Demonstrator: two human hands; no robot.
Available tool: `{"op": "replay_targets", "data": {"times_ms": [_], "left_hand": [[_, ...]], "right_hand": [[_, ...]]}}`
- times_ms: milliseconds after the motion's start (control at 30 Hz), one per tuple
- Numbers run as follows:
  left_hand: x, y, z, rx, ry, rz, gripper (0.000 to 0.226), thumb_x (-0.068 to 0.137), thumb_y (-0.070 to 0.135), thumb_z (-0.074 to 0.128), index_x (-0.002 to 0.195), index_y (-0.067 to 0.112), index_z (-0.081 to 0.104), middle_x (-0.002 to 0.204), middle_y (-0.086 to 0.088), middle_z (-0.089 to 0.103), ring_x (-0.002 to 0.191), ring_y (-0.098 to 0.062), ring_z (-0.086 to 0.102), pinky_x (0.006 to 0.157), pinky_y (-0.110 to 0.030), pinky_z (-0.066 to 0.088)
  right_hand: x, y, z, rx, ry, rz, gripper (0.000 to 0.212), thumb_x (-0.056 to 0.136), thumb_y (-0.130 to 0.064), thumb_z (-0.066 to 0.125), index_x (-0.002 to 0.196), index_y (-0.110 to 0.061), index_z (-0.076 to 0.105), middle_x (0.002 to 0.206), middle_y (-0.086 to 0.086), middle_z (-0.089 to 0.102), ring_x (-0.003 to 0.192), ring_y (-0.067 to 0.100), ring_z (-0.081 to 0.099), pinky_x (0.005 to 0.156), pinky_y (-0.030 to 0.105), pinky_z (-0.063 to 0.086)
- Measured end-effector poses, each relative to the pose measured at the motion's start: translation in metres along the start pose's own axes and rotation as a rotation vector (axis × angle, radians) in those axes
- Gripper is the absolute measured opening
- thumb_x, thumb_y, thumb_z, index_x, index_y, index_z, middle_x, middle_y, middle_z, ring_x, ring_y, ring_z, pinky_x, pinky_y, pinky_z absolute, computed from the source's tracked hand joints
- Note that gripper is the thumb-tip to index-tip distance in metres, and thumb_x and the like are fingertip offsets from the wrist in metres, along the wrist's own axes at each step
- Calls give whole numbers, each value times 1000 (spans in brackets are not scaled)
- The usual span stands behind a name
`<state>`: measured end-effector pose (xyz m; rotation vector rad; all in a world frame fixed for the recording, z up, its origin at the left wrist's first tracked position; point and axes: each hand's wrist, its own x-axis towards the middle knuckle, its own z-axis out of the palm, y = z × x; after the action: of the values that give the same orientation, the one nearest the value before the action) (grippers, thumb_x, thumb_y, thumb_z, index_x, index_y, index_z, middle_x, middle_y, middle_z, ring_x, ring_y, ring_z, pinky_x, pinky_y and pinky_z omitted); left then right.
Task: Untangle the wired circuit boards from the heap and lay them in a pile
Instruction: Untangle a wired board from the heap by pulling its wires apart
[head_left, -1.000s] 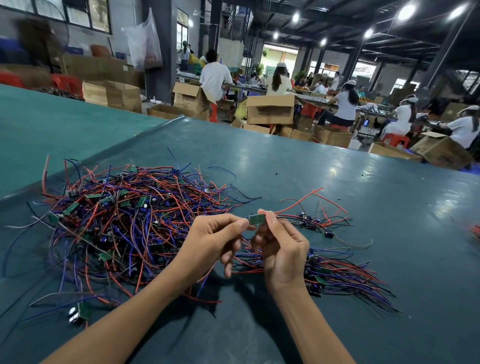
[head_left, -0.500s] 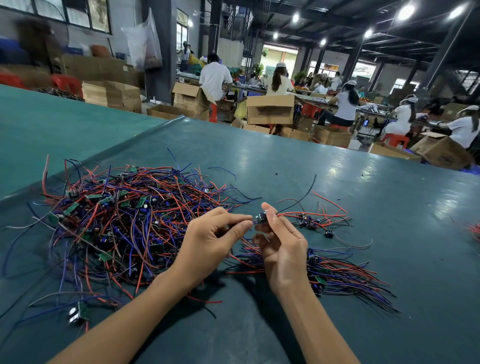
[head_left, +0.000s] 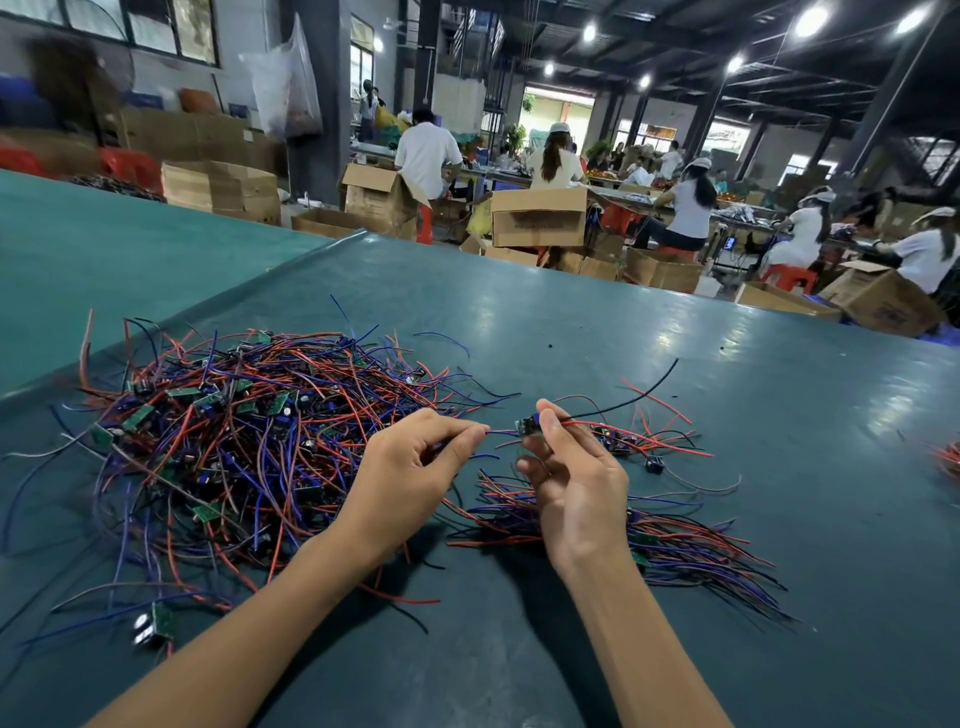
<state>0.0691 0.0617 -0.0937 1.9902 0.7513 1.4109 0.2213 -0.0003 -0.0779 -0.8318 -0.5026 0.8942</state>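
**While one board was in the fingers, most of the heap was not yet sorted**

As the fingertips (head_left: 551, 423) of the right hand (head_left: 576, 483) pinched a small circuit board (head_left: 529, 427) above the table (head_left: 571, 322), the thumb and forefinger of the left hand (head_left: 410, 467) pinched a blue wire (head_left: 501, 431) that came out of that board. Both hands were thus closed on the same piece, and neither was free. A red wire and a black wire (head_left: 649, 389) went from the board to the right, apart from the other wires, so this piece looked almost loose.

Just under the right wrist lay the pile (head_left: 675, 540), with its red and blue wires spread toward the right. Behind the right hand there was a small cluster (head_left: 623, 441) of boards; I could not tell whether it belonged to the pile.

To the left, the heap (head_left: 249, 436) was much larger than the pile and its wires were crossed in all directions. One stray board (head_left: 156, 621) lay near the left forearm. In my judgement only a small part of the work was done: the held board was not yet laid down, and the greater part of the heap waited.
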Motion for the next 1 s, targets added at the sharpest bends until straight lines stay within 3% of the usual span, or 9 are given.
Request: {"op": "replay_targets", "data": {"times_ms": [67, 167, 333, 467, 600, 733, 833, 933, 1000], "left_hand": [[3, 3, -4, 140, -45, 162, 16, 93, 21, 71, 106, 17, 79, 76, 6, 55, 67, -9, 53, 65, -22, 43], [10, 7, -8, 225, -107, 256, 18, 94, 22, 71, 110, 16, 78, 80, 2, 59, 69, -16, 58, 65, -32, 48], [24, 12, -4, 254, -142, 317, 14, 93, 19, 73, 104, 12, 79, 82, 3, 64, 71, -14, 60, 66, -29, 49], [21, 12, 0, 299, -263, 342, 13, 92, 20, 73, 102, 13, 79, 79, 9, 57, 72, -8, 55, 67, -23, 46], [10, 8, 4, 454, -476, 317, 20, 98, 30, 64, 114, 29, 77, 94, 6, 68, 93, -19, 63, 75, -34, 51], [4, 7, 12, 615, -499, 351, 19, 99, 39, 59, 108, 35, 76, 96, 9, 70, 95, -22, 61, 63, -31, 48], [4, 4, 16, 668, -556, 366, 18, 98, 25, 60, 105, 28, 77, 95, 6, 70, 93, -24, 58, 66, -37, 52], [4, -2, 19, 625, -666, 360, 38, 85, -2, 56, 109, 19, 77, 92, -2, 69, 91, -28, 52, 72, -38, 49], [2, -5, 21, 595, -711, 335, 49, 82, -10, 54, 116, 17, 76, 96, -5, 70, 91, -30, 50, 76, -37, 45]], "right_hand": [[5, -13, -3, -44, -9, 7, 10, 85, -6, 74, 84, -11, 82, 82, 2, 73, 65, 13, 66, 54, 24, 54], [14, -34, -13, -109, 14, -1, 9, 85, -6, 75, 80, -9, 81, 81, 8, 75, 64, 14, 69, 55, 24, 57], [24, -71, -48, -184, 60, -3, 5, 86, -4, 72, 90, -2, 74, 75, 7, 71, 64, 16, 68, 61, 26, 59], [13, -89, -79, -291, 57, 29, 19, 77, -6, 74, 93, 4, 70, 73, 11, 70, 64, 17, 69, 57, 25, 59], [-8, -96, -115, -391, 138, 74, 25, 72, -7, 74, 92, 7, 69, 72, 12, 70, 62, 19, 71, 53, 23, 58], [-18, -104, -147, -419, 237, 117, 13, 81, 1, 71, 92, 8, 69, 71, 9, 71, 61, 16, 72, 53, 21, 57], [-15, -106, -163, -414, 311, 128, 10, 84, 5, 69, 93, 10, 69, 70, 8, 71, 61, 16, 72, 52, 20, 57], [-9, -102, -172, -416, 390, 125, 7, 85, 8, 68, 91, 11, 67, 66, 7, 71, 57, 16, 72, 49, 19, 56], [-5, -97, -175, -435, 450, 107, 2, 86, 10, 67, 87, 10, 65, 61, 7, 70, 52, 16, 71, 43, 19, 53]]}}
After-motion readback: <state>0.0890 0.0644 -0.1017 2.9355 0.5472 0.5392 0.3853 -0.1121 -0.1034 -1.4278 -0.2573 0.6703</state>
